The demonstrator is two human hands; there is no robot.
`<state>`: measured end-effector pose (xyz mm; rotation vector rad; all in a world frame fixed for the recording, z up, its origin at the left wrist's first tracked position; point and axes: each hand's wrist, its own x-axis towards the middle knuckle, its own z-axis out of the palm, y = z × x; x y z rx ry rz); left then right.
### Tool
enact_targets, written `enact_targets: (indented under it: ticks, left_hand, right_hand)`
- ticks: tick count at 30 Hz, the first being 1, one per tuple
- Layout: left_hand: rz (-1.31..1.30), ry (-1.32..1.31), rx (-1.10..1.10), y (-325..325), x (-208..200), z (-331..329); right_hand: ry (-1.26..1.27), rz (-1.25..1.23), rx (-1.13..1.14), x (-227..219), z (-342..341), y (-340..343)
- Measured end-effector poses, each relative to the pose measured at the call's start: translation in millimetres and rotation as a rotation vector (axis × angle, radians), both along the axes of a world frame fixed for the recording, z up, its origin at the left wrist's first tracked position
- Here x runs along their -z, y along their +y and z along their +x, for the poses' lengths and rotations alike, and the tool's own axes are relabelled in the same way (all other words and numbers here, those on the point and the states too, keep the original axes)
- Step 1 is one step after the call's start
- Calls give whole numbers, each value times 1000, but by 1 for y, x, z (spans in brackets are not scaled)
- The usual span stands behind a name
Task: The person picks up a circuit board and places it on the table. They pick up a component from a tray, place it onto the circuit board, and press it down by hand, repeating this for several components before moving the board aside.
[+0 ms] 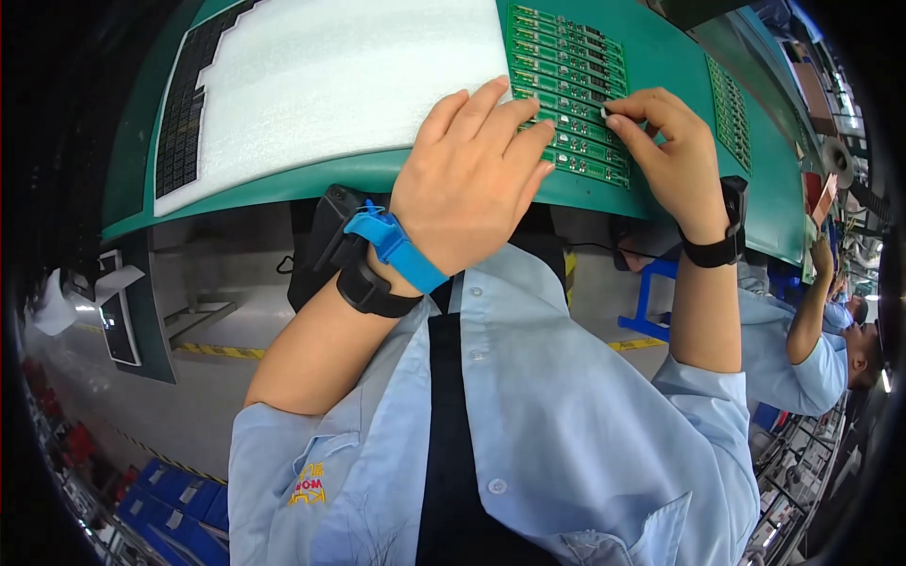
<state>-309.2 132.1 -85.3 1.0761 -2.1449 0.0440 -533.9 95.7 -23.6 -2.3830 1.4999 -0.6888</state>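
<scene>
A green circuit board panel [574, 68], made of several narrow strips with small components, lies on the green mat in front of me. My left hand [472, 174] rests palm down with its fingers stretched out, the tips on the panel's left part and on the edge of the white foam sheet [330, 85]. At the panel's right edge, my right hand [668, 156] pinches a small white piece [604, 112] between thumb and index finger. Its exact kind is too small to tell. Part of the panel is hidden beneath my left fingers.
Rows of small black parts [177, 141] sit along the foam's left side. Another green circuit board panel [729, 111] lies farther right on the green mat [661, 57]. Beyond the table's right end, a co-worker in a light blue shirt [788, 368] reaches toward the bench.
</scene>
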Motion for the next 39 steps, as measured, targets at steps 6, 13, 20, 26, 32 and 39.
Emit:
enact_targets:
  ticks: [6, 13, 20, 26, 32, 39]
  left_hand:
    - [-59, -21, 16, -3, 2, -1]
    - [-82, -1, 1, -3, 6, -1]
    - [-90, 11, -4, -4, 6, -1]
    - [-7, 31, -24, -1, 2, -2]
    - [-4, 70, 11, 1, 0, -1]
    - [-9, 143, 37, -4, 5, 2]
  right_hand:
    - [46, -85, -41, 11, 3, -4]
    - [39, -52, -6, 9, 8, -3]
    - [108, -5, -108, 3, 5, -10]
    - [200, -159, -207, -2, 8, 0]
    - [4, -44, -50, -29, 15, -17]
    - [94, -128, -439, -64, 147, -85]
